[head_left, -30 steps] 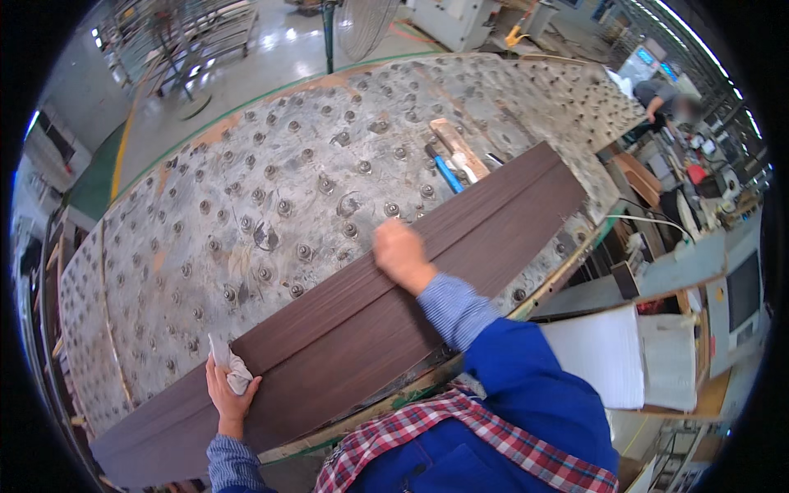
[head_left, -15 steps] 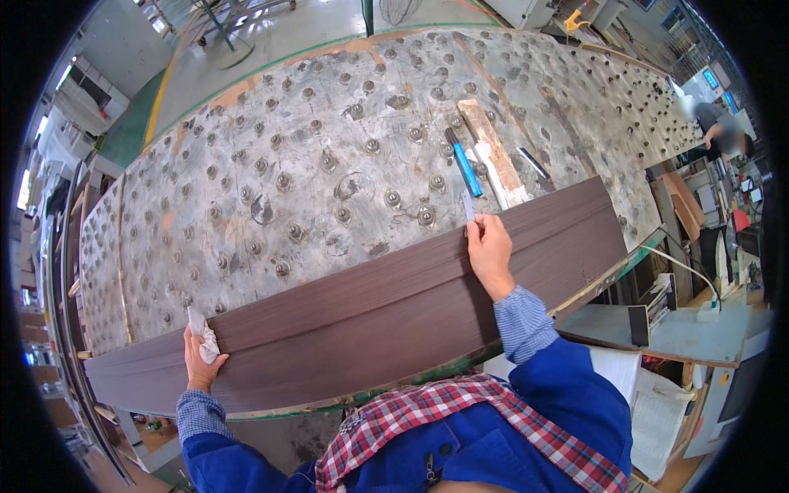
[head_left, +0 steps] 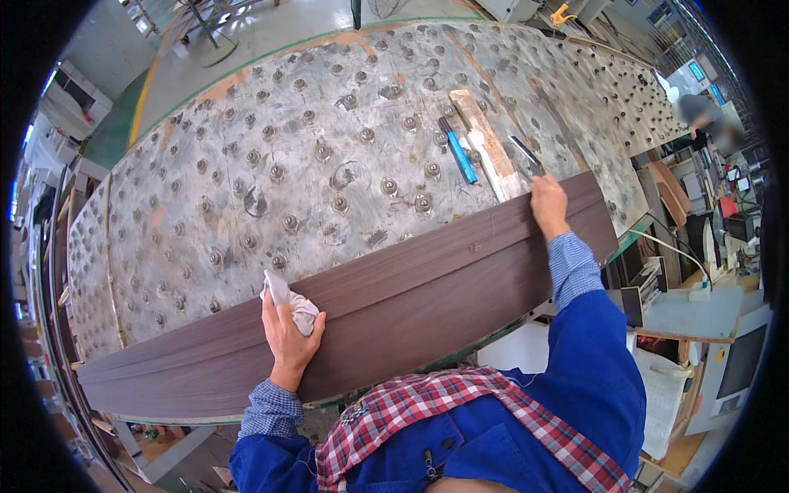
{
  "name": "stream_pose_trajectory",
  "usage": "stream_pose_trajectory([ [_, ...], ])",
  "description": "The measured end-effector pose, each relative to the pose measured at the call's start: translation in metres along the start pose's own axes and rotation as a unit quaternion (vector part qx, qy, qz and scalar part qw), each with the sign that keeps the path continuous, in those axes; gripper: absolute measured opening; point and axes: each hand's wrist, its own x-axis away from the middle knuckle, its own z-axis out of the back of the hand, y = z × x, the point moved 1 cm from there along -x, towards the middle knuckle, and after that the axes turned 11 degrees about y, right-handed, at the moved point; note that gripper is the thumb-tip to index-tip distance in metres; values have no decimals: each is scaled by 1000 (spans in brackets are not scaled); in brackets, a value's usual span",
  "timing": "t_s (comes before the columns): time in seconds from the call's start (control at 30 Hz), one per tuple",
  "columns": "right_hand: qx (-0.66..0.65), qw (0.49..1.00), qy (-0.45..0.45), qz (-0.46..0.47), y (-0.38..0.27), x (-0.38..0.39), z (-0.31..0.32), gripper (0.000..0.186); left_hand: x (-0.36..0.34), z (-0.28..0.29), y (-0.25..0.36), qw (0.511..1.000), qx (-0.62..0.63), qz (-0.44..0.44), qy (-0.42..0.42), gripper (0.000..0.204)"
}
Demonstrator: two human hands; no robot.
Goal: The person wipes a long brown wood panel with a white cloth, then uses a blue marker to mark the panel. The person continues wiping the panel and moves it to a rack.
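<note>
A long dark-brown wood-grain board [head_left: 427,304] with a lengthwise ridge lies across the near side of the table. My left hand [head_left: 289,338] is closed around a crumpled white cloth [head_left: 302,312] at the board's far edge, left of the middle. Toward the board's right end, my right hand [head_left: 549,204] is closed over the far edge on a thin flat scraper [head_left: 537,170], mostly hidden by the fingers. Small pale marks [head_left: 475,247] show on the board between my hands.
The metal table [head_left: 329,197] is studded with ball rollers. Beyond the board lie a blue cutter [head_left: 459,152], a worn wooden strip [head_left: 485,140] with white residue, and a dark pen-like tool [head_left: 523,151]. A person [head_left: 703,119] is at the far right, near cluttered shelves.
Both hands have moved right along the board, the left with the cloth, the right with the scraper. Pale marks now show on the board where my right hand was.
</note>
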Motion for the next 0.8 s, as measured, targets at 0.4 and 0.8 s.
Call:
stream_pose_trajectory([
  [0.4,-332,942,-54,23,-338,74,16,3,0,-2,2,999,7,-27,20,49],
  [0.8,-171,985,14,-23,-150,42,15,5,3,-1,1,1000,-10,9,26,42],
])
